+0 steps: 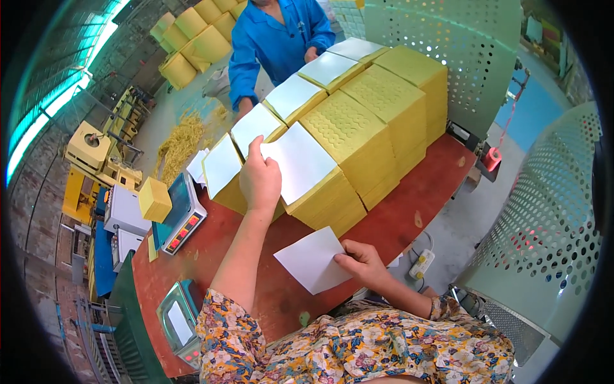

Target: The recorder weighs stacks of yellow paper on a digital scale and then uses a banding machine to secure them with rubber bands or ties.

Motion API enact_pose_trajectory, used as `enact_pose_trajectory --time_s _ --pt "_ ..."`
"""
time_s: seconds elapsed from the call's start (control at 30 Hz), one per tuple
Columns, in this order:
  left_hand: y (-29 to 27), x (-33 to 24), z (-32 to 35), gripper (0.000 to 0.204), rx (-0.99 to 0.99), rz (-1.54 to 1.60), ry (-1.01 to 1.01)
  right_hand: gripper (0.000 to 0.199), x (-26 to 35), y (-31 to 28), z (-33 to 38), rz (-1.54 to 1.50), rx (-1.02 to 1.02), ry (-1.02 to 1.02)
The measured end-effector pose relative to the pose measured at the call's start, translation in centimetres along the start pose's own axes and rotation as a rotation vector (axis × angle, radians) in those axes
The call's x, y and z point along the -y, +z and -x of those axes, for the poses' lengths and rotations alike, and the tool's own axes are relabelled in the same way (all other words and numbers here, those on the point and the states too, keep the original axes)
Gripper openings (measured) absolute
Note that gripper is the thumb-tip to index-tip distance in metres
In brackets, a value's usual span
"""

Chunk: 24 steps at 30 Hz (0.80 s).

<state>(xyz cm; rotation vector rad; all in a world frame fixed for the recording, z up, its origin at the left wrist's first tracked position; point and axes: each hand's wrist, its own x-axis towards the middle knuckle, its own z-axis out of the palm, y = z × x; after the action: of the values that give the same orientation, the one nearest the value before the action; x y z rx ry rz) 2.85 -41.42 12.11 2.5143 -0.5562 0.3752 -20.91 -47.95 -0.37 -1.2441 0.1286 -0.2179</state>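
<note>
My left hand (262, 179) reaches over the near stack of yellow paper (326, 201). Its thumb and index finger close at the left corner of a white paper sheet (302, 160), which lies on top of that stack. Low over the red table, my right hand (364, 262) grips more white paper (312, 259) by its right edge; I cannot tell how many sheets are in it. Beyond my left hand, another white sheet (257, 127) covers a neighbouring yellow stack. Embossed wavy marks show on a bare stack (339, 121) farther right.
A co-worker in a blue jacket (275, 38) stands across the red table (256, 281), hands at the far stacks. At left are a scale (179, 214) with a yellow paper block (155, 200) and a second scale (179, 320). Perforated green metal guards (441, 57) stand at right.
</note>
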Motion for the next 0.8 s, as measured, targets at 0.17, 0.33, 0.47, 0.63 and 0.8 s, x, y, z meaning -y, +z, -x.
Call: enact_pose_trajectory --time_s 0.17,0.33,0.47,0.63,0.8 --pt "-0.8 -0.6 0.5 0.046 0.022 -0.056 0.005 0.016 -0.6 -0.2 -0.3 -0.016 -0.002 0.015" --pt "-0.7 0.1 0.8 0.046 0.010 -0.100 0.075 0.015 0.0 -0.6 0.1 -0.026 -0.037 -0.012" --pt "-2.0 0.5 1.0 0.048 -0.082 -0.197 0.156 0.014 -0.9 -1.5 0.0 -0.130 -0.062 -0.016" --pt "-2.8 -1.4 -0.7 0.037 -0.202 -0.090 0.655 0.015 -3.4 -4.2 -1.1 -0.112 -0.276 -0.203" --pt "0.1 -2.6 -1.6 0.038 0.124 0.140 0.684 0.012 -5.1 -6.5 -3.2 0.224 -0.383 -0.380"
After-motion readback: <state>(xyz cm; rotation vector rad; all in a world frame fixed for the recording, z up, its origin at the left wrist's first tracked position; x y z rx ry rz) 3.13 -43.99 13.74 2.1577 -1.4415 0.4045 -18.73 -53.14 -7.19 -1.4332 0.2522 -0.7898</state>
